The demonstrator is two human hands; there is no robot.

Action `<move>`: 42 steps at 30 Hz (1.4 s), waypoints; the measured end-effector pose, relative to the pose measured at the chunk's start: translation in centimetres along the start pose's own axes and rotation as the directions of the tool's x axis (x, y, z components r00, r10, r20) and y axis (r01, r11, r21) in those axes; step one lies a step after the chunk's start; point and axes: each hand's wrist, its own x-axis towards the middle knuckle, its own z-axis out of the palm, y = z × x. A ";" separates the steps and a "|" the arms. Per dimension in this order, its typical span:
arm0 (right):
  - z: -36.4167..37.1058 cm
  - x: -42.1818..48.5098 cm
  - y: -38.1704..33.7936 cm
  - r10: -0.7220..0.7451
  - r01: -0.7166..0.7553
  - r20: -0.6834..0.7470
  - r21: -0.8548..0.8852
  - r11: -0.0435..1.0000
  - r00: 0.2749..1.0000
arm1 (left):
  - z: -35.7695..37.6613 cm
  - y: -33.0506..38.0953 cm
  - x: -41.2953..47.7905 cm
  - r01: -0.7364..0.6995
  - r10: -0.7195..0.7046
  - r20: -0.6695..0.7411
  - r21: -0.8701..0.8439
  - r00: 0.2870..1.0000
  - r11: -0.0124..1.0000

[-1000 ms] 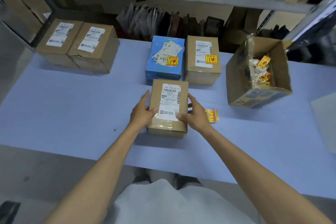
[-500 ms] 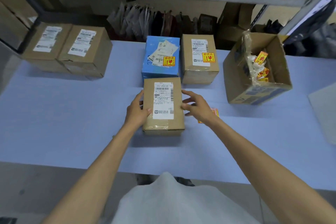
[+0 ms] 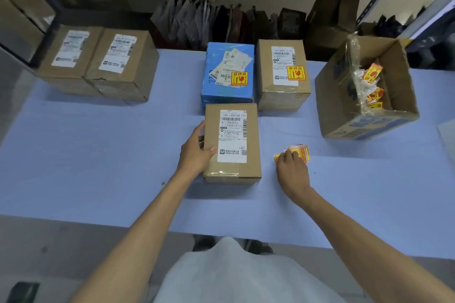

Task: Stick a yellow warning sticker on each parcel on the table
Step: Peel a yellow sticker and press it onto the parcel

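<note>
**Task status.** Five parcels stand on the table (image 3: 98, 155).
- The two brown parcels (image 3: 98, 61) at the far left, which touch side by side, carry white labels only. No yellow sticker shows on either.
- The blue parcel (image 3: 229, 96) and the brown parcel (image 3: 283, 93) just beside it, at the far centre, each carry a yellow sticker on the top face, at (image 3: 239, 78) and (image 3: 296, 73). These two are judged done.
- The near parcel (image 3: 232, 170) lies flat just in front of the blue parcel. Its top shows a white label and no sticker.
- The left hand (image 3: 194, 155) grips the near parcel at its left edge, thumb on the top face and fingers down the side.
- The right hand (image 3: 293, 172) rests with curled fingertips on the sticker stack (image 3: 301, 151), which lies on the table to the right of the near parcel and apart from it. Whether a sticker is pinched cannot be told.

Two of five parcels are judged done. Three remain, with the near parcel in hand.

**Edges and clearance.**
- The table's near edge runs well behind both hands.
- The open carton (image 3: 369, 128), tilted at the right and holding loose sticker scraps, stands beyond the sticker stack and leaves a gap.
- A wide bare strip separates the near parcel from the two brown parcels.
- The label fills most of the near parcel's top, and bare cardboard remains along its left side and near end.
</note>
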 end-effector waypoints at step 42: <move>-12.2 4.2 -7.5 0.289 -0.091 0.086 0.996 0.004 0.954 | -0.5 3.4 0.9 -0.036 0.038 0.001 -0.324 0.999 0.945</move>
